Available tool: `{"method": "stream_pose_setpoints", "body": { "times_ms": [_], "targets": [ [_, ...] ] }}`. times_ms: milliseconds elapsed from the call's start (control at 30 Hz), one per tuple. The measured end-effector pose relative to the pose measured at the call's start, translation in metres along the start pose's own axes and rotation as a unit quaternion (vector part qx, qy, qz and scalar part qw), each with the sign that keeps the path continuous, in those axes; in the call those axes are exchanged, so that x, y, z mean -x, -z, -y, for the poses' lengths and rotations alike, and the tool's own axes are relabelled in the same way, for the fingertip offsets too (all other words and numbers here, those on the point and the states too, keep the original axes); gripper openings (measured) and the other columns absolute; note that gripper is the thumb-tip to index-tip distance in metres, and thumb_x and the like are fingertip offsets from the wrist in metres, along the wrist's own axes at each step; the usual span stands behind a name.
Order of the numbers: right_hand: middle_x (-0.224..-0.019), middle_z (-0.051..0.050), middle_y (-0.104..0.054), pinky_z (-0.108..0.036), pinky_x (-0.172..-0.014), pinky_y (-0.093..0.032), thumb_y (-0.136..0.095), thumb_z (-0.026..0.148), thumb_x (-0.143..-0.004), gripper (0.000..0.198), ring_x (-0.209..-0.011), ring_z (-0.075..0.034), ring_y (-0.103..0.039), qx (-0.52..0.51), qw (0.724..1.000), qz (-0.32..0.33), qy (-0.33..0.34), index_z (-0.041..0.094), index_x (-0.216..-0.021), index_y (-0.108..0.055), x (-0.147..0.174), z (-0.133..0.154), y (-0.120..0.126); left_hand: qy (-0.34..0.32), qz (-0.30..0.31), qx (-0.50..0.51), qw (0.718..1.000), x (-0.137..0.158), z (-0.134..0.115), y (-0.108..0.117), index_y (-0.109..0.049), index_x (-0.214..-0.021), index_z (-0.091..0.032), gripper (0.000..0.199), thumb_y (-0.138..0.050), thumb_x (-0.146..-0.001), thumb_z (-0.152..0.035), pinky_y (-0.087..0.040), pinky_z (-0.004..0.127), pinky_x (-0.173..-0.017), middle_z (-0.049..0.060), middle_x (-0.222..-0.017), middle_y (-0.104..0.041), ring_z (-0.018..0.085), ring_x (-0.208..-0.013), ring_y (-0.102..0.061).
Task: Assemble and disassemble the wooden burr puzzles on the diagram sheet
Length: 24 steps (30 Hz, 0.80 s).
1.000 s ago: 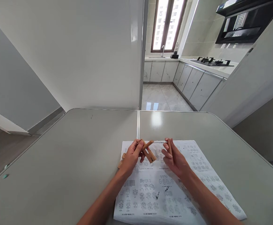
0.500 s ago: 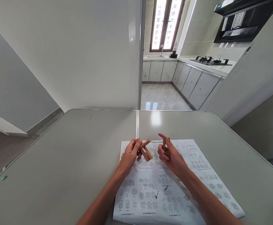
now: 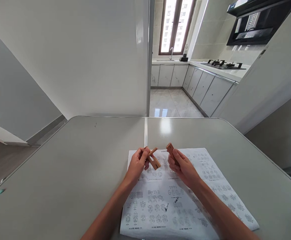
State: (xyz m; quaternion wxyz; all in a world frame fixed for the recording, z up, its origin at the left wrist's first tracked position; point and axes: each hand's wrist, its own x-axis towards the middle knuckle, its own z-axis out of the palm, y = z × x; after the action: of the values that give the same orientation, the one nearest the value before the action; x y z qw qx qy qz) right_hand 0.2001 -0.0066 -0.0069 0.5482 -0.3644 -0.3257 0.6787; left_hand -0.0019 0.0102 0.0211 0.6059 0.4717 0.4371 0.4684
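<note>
Two hands above a printed sheet, each gripping wooden puzzle-like parts.
At the left edge of the table (image 3: 60, 180) lies a small green bit (image 3: 1, 191). To its right, the left hand (image 3: 136, 164) has thumb and fingers closed on a slim wooden stick (image 3: 153, 151), angled to the far right, and a flat wooden piece (image 3: 156, 163) with a black mark, angled to the near right. The printed sheet (image 3: 200, 230) lies beneath both hands. Right of it all, the right hand (image 3: 181, 167) grips a wooden block (image 3: 169, 147), tilted, its far end projecting; the block and stick are apart.
</note>
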Motion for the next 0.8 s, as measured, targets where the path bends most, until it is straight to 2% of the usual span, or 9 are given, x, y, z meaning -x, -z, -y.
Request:
{"method": "stream_pose_setpoints", "body": {
  "times_ms": [67, 167, 267, 433, 567, 667, 800],
  "targets": [
    [-0.061, 0.008, -0.036, -0.023, -0.046, -0.021, -0.072, 0.058, -0.093, 0.038, -0.051, -0.009, -0.019, -0.002, 1.0, 0.016, 0.003, 0.021, -0.088, -0.065, 0.001, 0.0, 0.0, 0.003, 0.014, 0.001, 1.0, -0.001, 0.003, 0.001, -0.062, -0.086, -0.017, 0.041, -0.064, -0.094, -0.057, -0.033, 0.026, -0.053, 0.003, -0.082, -0.067, 0.009, -0.054, -0.04],
    [-0.058, 0.009, -0.028, -0.023, -0.047, -0.019, -0.068, 0.056, -0.096, 0.035, -0.052, -0.01, -0.016, 0.001, 0.999, 0.033, 0.012, 0.021, -0.092, -0.065, 0.002, 0.0, -0.002, 0.016, 0.022, -0.02, 0.999, -0.001, 0.005, 0.002, -0.062, -0.085, -0.017, 0.043, -0.063, -0.095, -0.059, -0.036, 0.026, -0.058, 0.002, -0.077, -0.064, 0.011, -0.059, -0.044],
    [-0.059, 0.009, -0.027, -0.024, -0.048, -0.018, -0.073, 0.053, -0.094, 0.032, -0.053, -0.01, -0.015, -0.011, 0.999, 0.041, 0.024, 0.023, -0.088, -0.062, 0.003, 0.0, -0.004, 0.029, 0.049, -0.035, 0.998, 0.0, 0.004, 0.0, -0.062, -0.082, -0.018, 0.045, -0.063, -0.093, -0.061, -0.038, 0.027, -0.062, 0.002, -0.072, -0.062, 0.013, -0.061, -0.047],
    [-0.059, 0.01, -0.027, -0.026, -0.05, -0.014, -0.069, 0.057, -0.096, 0.037, -0.053, -0.009, -0.015, 0.028, 0.997, 0.073, 0.021, 0.021, -0.104, -0.069, 0.004, -0.002, -0.003, 0.057, 0.107, -0.042, 0.992, 0.002, 0.005, -0.004, -0.062, -0.083, -0.018, 0.045, -0.064, -0.092, -0.062, -0.039, 0.027, -0.065, 0.0, -0.078, -0.058, 0.012, -0.064, -0.046],
    [-0.057, 0.01, -0.024, -0.027, -0.05, -0.014, -0.066, 0.058, -0.097, 0.04, -0.052, -0.009, -0.014, 0.067, 0.991, 0.12, -0.002, 0.018, -0.101, -0.068, 0.005, -0.003, -0.001, 0.071, 0.136, -0.061, 0.986, 0.002, 0.01, -0.004, -0.063, -0.089, -0.018, 0.047, -0.063, -0.09, -0.065, -0.041, 0.027, -0.07, 0.0, -0.082, -0.055, 0.014, -0.073, -0.048],
    [-0.056, 0.011, -0.024, -0.027, -0.049, -0.013, -0.068, 0.058, -0.096, 0.04, -0.051, -0.009, -0.015, 0.072, 0.986, 0.148, -0.017, 0.018, -0.093, -0.066, 0.005, -0.002, -0.001, 0.075, 0.161, -0.087, 0.98, 0.001, 0.012, -0.002, -0.061, -0.085, -0.018, 0.048, -0.062, -0.091, -0.065, -0.041, 0.028, -0.071, -0.001, -0.08, -0.052, 0.015, -0.074, -0.047],
    [-0.055, 0.011, -0.024, -0.027, -0.049, -0.013, -0.068, 0.058, -0.095, 0.039, -0.05, -0.008, -0.015, 0.074, 0.985, 0.156, -0.016, 0.019, -0.091, -0.063, 0.006, -0.002, 0.0, 0.074, 0.162, -0.101, 0.979, 0.002, 0.01, -0.002, -0.06, -0.085, -0.019, 0.047, -0.059, -0.092, -0.065, -0.041, 0.027, -0.07, -0.001, -0.079, -0.051, 0.015, -0.073, -0.046]
  ]
}}
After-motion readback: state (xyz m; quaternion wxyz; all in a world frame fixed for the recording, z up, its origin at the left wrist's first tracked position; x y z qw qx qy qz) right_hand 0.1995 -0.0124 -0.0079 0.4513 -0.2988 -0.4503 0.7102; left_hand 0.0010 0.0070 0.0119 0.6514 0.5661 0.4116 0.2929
